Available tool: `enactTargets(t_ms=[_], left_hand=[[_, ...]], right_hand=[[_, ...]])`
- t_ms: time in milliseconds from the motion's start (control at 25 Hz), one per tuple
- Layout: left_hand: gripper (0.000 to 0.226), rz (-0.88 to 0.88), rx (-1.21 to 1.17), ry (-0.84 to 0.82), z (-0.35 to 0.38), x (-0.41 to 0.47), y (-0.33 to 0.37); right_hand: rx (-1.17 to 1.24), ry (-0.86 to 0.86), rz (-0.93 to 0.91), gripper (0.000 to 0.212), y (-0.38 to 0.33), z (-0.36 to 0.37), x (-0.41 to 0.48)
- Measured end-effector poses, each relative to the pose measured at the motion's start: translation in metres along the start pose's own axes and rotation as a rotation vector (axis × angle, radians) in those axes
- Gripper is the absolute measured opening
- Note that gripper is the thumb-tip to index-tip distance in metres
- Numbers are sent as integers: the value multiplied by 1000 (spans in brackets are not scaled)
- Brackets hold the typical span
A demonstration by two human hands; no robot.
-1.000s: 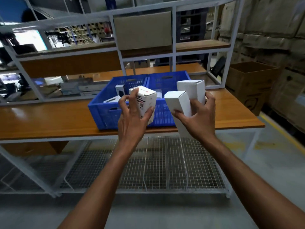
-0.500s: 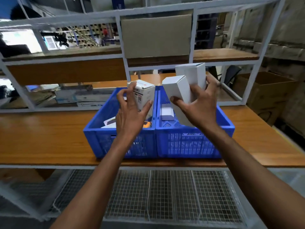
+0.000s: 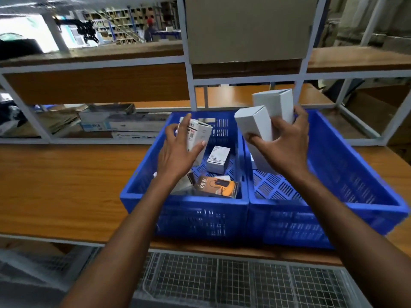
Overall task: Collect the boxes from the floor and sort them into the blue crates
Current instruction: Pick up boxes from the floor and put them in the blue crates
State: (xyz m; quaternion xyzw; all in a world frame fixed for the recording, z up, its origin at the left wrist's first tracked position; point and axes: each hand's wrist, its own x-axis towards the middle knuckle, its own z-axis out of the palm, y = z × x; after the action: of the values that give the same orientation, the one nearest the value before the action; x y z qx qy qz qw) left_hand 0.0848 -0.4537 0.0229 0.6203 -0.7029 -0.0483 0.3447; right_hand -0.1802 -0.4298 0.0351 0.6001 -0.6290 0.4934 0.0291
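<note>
1. head view: the left hand (image 3: 178, 156) grips a printed box (image 3: 198, 134) over the left blue crate (image 3: 184, 198) at frame centre, probably to drop it among printed packs like the 65w box (image 3: 213, 185).
2. the right hand (image 3: 287, 150) clutches a plain white box (image 3: 253, 123) and a rear white box (image 3: 275, 103) together above the right blue crate (image 3: 355, 174), seemingly sorting plain from printed.
3. the crates sit touching on a wooden table (image 3: 66, 185), with a wire mesh shelf (image 3: 222, 281) at the bottom and a cardboard box (image 3: 246, 27) at the top.
</note>
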Motion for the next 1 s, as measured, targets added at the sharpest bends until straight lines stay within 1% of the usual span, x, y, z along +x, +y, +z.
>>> enactTargets(t_ms=[120,320,520,600,720,760,840,1000], left_hand=[[80,77,19,-70,28,25,-16],[77,140,54,-226,75,55,-33],[79,114,157,-375,103,71,-40],[81,124,211,-423,109,74,-41],[85,154,279,-475,112,76,-42],[85,159,288,-478,112,76,-41],[78,187,269,-425,107,75,-34],[56,269,73,-251,90,69,4]], right_hand=[[-79,14,43,63,2,21,3],[-197,10,99,57,10,41,1],[-235,11,150,59,21,45,-2],[-228,-1,175,62,23,45,-2],[-251,-33,196,63,26,42,-2],[-258,-43,200,62,27,41,-3],[-266,-57,205,61,29,40,-3],[-294,-86,209,60,29,35,-5]])
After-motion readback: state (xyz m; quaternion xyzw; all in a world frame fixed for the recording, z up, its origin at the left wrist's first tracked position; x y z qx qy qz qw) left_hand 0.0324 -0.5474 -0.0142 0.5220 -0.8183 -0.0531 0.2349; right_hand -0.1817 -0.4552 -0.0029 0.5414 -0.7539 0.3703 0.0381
